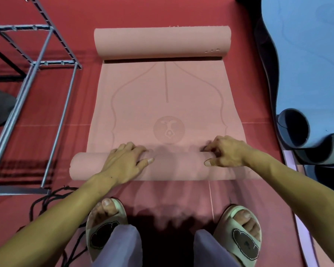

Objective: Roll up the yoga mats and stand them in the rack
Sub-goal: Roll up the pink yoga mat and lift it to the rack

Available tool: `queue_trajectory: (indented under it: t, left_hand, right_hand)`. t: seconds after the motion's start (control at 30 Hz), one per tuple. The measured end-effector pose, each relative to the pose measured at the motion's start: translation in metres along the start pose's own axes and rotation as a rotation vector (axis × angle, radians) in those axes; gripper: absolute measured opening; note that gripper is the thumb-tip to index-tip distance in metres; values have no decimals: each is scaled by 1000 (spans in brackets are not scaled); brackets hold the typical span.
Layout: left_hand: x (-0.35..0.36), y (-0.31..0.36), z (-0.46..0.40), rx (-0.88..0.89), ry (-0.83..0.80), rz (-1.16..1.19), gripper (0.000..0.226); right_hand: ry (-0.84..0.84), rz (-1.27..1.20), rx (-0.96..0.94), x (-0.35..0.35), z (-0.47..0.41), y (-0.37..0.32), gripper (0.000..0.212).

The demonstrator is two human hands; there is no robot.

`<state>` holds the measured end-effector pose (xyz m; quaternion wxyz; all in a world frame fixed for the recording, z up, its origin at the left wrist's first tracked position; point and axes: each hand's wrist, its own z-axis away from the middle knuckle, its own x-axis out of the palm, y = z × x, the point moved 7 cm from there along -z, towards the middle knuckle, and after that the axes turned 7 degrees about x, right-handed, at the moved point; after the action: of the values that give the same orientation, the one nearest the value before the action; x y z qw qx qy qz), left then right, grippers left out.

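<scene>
Rack: a bare metal frame rack [37, 74] stands at far left on the red floor [69, 20]; no mat shows inside its bars.
Cord: a dark cord [46, 199] lies coiled just near of the rack's foot.
Pink mat: the pink yoga mat [166, 105] lies centre, its near end rolled into a tube under both hands, its far end curled in a second, thicker roll; the flat stretch between them lies open.
Markings: a round emblem and curved alignment lines are pressed into the mat; no writing can be read.
Left hand: the left hand [123, 162] lies palm-down on the near roll, fingers curled over its far side, gripping it.
Right hand: the right hand [224, 151] pinches the roll, thumb on top, fingertips tucked behind.
Blue mat: a blue mat [307, 64] lies at far right, its near end loosely curled.
</scene>
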<state>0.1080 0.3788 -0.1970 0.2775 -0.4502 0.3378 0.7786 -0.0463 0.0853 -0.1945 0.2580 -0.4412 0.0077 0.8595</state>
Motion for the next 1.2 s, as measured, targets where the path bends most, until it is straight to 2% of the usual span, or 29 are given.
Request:
queue_trajectory:
  t: [0.07,0.17,0.3,0.4,0.53,0.63,0.73,0.87,0.93,1.07,1.2]
  left_hand:
    - [-2,-5,0,-5,50,25,70]
    - [0,-7,-1,28,-5,-26,87]
    - [-6,-2,-5,27,-12,-109,110]
    - [-10,-4,-12,11,-20,-107,110]
    - [-13,-6,-19,6,-53,-134,111]
    - [-15,-8,-20,11,-30,-133,102]
    - [-20,-10,-28,2,-92,-134,94]
    - [-29,-10,-35,-10,-114,-147,98]
    - [-31,-6,-35,6,-98,-176,92]
    - [-34,0,-33,-9,-28,-155,78]
    - [-42,14,-32,15,80,-254,66]
  right_hand:
    - [67,2,32,-6,6,-3,54]
    - [169,-37,49,-10,9,-6,30]
    - [230,-7,81,-12,11,-14,32]
    - [315,-4,62,-14,14,-19,31]
    - [445,-31,75,-12,19,-19,20]
    - [495,-40,56,-7,17,-20,30]
    - [486,-46,51,0,16,-19,49]
    - [473,43,34,3,26,-25,79]
    - [437,131,30,3,29,-29,92]
    - [413,139,51,-9,24,-38,90]
    - [363,148,40,-17,16,-42,69]
